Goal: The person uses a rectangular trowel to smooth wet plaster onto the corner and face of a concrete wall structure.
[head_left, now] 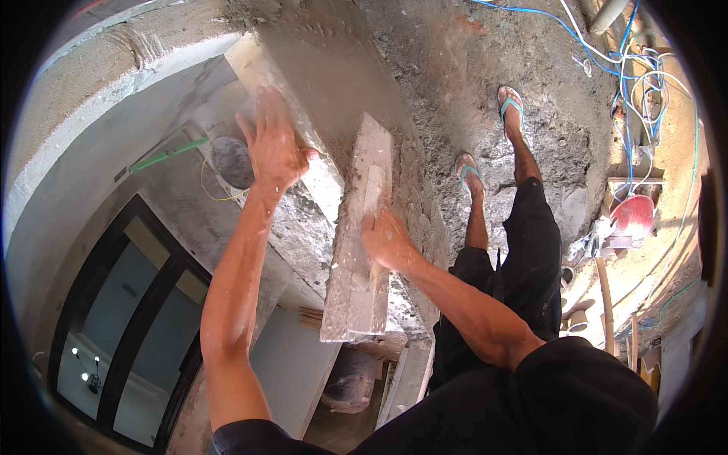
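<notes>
Long wooden float [356,243], caked with grey mortar, lying flat along the top of a fresh concrete ledge [334,68], lower end jutting past the ledge's near edge. Right hand [388,241] closed around the float's raised grip near the middle, fingers wrapped tight, pressing down. Left hand [274,144] spread wide and flat, holding nothing, palm against the ledge's outer edge just left of the float, fingers pointing up toward the far end and dusted with cement.

Step in hand, judging by the pose: smoothing and levelling wet mortar on the ledge top, with the open palm steadying or checking the outer edge. Next move likely calls for even pressure on the grip and a straight stroke along the ledge, keeping the float's face level so no ridge forms at the edge, and keeping balance so near the drop.

Ledge surface rough and damp-looking, grey, with crumbs of mortar along the left edge. Right of the ledge, a rough concrete floor [531,98] with feet in blue sandals [509,102], black trousers above. Blue and white cables [629,61] tangled at the upper right, a red bucket-like thing [633,214] near the right edge. Left and below, an open drop to a lower level: a dark-framed window [129,318], a green pipe [168,155] and a round grey pan [231,161].
</notes>
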A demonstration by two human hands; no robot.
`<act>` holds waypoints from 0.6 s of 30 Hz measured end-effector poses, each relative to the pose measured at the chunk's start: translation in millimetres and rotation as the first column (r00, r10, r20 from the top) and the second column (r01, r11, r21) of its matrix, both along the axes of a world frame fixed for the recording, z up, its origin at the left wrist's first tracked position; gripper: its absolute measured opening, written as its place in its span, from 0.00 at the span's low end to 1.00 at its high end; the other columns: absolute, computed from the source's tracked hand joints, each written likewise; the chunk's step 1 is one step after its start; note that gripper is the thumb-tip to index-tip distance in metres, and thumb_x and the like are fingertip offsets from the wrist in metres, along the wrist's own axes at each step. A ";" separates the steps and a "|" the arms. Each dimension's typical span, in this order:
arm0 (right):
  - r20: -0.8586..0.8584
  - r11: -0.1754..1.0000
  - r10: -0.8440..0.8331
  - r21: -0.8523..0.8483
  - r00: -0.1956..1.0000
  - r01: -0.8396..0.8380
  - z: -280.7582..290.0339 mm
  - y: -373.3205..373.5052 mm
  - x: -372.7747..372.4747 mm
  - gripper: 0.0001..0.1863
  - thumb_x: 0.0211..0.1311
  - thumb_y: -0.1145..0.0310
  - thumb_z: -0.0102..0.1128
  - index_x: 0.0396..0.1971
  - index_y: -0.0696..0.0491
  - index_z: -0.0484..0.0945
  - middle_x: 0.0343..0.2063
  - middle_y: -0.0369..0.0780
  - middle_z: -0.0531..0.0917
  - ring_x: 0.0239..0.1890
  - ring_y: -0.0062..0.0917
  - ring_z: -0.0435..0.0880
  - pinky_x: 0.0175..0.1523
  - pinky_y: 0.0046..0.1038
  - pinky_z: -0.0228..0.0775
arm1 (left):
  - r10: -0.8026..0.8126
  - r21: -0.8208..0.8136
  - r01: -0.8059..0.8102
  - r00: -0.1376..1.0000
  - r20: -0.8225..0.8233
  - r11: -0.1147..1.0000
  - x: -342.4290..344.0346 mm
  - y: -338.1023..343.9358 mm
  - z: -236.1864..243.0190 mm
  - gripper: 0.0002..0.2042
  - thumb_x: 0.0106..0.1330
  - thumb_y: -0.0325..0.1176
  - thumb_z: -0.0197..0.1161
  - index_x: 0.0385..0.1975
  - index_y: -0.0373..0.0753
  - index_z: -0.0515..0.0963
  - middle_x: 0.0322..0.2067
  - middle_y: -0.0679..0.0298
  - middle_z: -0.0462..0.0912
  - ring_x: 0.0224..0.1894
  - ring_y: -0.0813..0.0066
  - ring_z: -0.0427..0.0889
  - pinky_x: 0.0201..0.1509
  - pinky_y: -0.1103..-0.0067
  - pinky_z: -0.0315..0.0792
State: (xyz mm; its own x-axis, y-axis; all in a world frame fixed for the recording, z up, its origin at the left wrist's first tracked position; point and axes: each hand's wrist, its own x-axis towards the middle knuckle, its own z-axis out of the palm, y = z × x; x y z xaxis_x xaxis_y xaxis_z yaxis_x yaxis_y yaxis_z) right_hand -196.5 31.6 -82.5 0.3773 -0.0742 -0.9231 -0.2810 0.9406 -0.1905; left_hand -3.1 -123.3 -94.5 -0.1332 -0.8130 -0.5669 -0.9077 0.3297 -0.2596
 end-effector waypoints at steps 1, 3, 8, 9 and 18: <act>0.050 0.998 -0.058 -0.010 0.997 0.058 16.9 -5.1 -1.9 0.35 0.71 0.57 0.48 0.70 0.66 0.61 0.39 0.63 0.84 0.33 0.50 0.89 0.48 0.44 0.81 | 0.008 -0.008 -0.008 1.000 0.002 1.000 1.9 0.1 0.5 0.71 0.44 0.69 0.72 0.78 0.32 0.35 0.78 0.44 0.45 0.80 0.49 0.46 0.79 0.43 0.31; 0.008 0.984 -0.136 -0.113 0.991 0.136 12.1 -4.0 -11.4 0.36 0.71 0.57 0.48 0.71 0.66 0.60 0.40 0.63 0.85 0.34 0.50 0.89 0.49 0.44 0.81 | -0.069 -0.017 0.070 0.998 0.012 0.997 10.5 -0.4 1.0 0.70 0.48 0.76 0.64 0.77 0.29 0.36 0.77 0.43 0.46 0.80 0.48 0.46 0.79 0.42 0.30; -0.251 0.995 -0.060 -0.095 0.966 0.037 -171.3 31.4 -37.8 0.28 0.70 0.59 0.49 0.57 0.71 0.74 0.27 0.52 0.85 0.23 0.37 0.84 0.36 0.43 0.78 | -0.130 -0.083 0.126 0.991 -0.040 0.989 22.1 2.0 -4.2 0.71 0.48 0.86 0.46 0.76 0.27 0.36 0.76 0.39 0.47 0.80 0.46 0.45 0.78 0.41 0.29; -0.225 0.980 0.014 -0.192 0.974 -0.058 -223.4 51.8 -43.1 0.24 0.68 0.60 0.50 0.46 0.71 0.78 0.25 0.51 0.84 0.24 0.38 0.84 0.37 0.42 0.78 | -0.124 -0.092 0.116 0.987 -0.098 0.989 16.8 0.4 -7.6 0.71 0.47 0.89 0.41 0.76 0.26 0.36 0.76 0.38 0.47 0.80 0.45 0.45 0.77 0.41 0.29; -0.215 0.995 -0.092 -0.062 0.972 0.081 -248.5 57.8 4.1 0.21 0.60 0.64 0.50 0.38 0.70 0.79 0.23 0.49 0.82 0.27 0.37 0.83 0.32 0.41 0.74 | -0.121 -0.088 0.113 0.988 -0.097 0.990 19.2 5.0 -6.2 0.71 0.48 0.86 0.49 0.77 0.27 0.35 0.76 0.37 0.45 0.78 0.41 0.50 0.77 0.40 0.30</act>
State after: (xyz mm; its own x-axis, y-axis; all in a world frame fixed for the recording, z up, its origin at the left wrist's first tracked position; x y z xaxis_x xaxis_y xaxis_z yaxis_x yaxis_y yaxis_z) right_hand -192.4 89.5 -331.0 0.1583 -0.1481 -0.9762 -0.2391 0.9535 -0.1835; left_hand 16.1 -118.4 -100.7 -0.2835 -0.8315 -0.4778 -0.8872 0.4165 -0.1984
